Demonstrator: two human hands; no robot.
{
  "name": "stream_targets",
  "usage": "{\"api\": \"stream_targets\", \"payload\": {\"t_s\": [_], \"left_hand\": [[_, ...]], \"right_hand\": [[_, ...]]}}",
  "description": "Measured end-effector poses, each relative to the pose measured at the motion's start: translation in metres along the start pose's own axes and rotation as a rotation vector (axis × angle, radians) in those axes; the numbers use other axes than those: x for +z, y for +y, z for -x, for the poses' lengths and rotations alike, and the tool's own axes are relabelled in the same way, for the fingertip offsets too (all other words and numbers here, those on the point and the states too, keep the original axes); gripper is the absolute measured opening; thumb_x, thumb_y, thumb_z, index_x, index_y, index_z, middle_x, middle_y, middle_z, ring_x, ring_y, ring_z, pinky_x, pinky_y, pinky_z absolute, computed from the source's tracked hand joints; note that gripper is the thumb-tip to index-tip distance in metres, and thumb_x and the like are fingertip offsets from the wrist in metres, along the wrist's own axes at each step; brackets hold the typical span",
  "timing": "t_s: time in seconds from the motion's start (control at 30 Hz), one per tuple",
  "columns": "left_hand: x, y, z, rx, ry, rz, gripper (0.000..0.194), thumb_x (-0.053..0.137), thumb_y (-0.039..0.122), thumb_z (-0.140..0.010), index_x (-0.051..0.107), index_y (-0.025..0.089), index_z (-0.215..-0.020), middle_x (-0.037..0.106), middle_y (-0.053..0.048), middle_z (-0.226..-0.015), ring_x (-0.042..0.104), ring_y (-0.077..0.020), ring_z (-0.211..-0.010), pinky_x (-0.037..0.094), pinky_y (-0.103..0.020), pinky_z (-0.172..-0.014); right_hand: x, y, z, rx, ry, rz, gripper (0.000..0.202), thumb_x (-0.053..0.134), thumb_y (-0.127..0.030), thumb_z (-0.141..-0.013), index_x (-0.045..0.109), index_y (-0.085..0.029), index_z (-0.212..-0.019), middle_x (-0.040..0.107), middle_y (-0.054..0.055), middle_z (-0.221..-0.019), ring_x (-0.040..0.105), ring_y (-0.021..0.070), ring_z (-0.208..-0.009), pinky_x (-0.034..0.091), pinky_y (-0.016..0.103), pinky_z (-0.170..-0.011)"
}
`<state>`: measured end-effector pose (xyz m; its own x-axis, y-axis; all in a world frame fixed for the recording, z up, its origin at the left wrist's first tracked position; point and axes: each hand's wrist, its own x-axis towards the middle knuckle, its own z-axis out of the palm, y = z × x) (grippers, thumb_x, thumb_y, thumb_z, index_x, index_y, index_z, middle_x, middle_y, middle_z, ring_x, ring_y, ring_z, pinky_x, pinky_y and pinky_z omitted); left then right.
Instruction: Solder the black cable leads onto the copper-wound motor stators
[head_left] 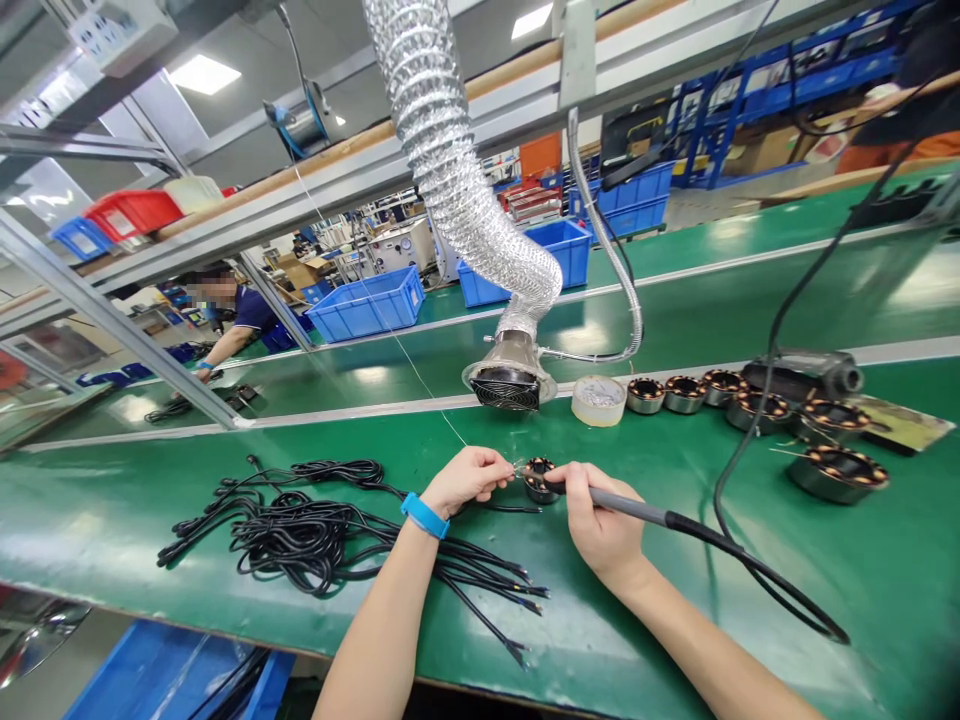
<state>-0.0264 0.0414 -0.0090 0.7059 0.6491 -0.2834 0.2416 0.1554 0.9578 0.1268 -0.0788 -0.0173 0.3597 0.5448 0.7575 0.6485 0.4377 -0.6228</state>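
My right hand [606,520] is closed round the grey handle of a soldering iron [626,503], whose tip points left over a small motor stator [540,482]. Just left of that stator, my left hand [471,478], with a blue band at the wrist, pinches thin solder wire [420,378] that runs down from a spool [300,122] overhead. Fine wire ends show at the fingertips, too small to tell apart. Under and beside my left forearm lies a bundle of black cables [315,535], their stripped ends pointing right.
Several larger stators [838,475] and a round tub [598,402] stand at the right rear. A fume extractor [510,375] hangs from a foil duct [480,200] ahead. The iron's cord [780,600] loops right. Blue crates [367,305] and a person [244,315] are beyond.
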Motion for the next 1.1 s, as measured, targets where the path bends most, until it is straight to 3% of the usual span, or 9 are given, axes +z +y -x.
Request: {"api": "stream_targets", "payload": {"t_s": [0.93,1.1], "left_hand": [[0.0003,-0.0008,-0.0011,-0.004,0.014,-0.044,0.039,0.073,0.049,-0.071,0.058,0.012,-0.069,0.052,0.004,-0.061,0.03,-0.0005,-0.04,0.018,-0.019,-0.039],[-0.0003,-0.0021,-0.0018,0.006,0.011,-0.046,0.037,0.073,0.047,-0.071,0.059,0.012,-0.07,0.053,0.004,-0.062,0.03,-0.0003,-0.04,0.018,-0.02,-0.039]], "right_hand": [[-0.0021,0.0036,-0.0006,-0.035,0.026,0.047,0.03,0.046,-0.02,-0.098,0.068,-0.02,-0.078,0.071,-0.001,-0.071,0.067,0.0129,-0.062,0.051,0.025,-0.062],[-0.0029,0.0053,-0.0021,-0.1,0.085,0.086,0.022,0.048,-0.016,-0.097,0.069,-0.018,-0.09,0.072,0.002,-0.079,0.068,0.0143,-0.067,0.051,0.025,-0.065]]}}
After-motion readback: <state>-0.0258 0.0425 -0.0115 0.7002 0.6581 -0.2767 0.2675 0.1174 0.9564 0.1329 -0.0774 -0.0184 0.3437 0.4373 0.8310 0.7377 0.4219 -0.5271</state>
